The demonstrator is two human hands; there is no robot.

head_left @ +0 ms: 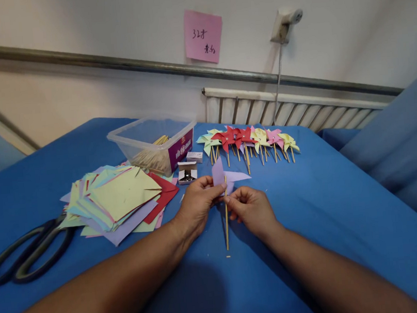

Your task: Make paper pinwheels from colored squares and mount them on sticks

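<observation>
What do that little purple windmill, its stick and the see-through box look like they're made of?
The purple pinwheel, pinched by the left hand and right hand, looks like thin matte craft paper: flat, sharply creased vanes. Its stick seems to be pale wood or bamboo, thin, straight and unpainted. The clear box looks like glossy plastic: its walls show the contents through them.

Soft, even indoor light (faint shadows below the forearms), wide-angle bending at edges.

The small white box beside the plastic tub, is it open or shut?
Open. The small white box has its flap raised, and small dark metallic pieces show inside; what they are is too small to tell.
</observation>
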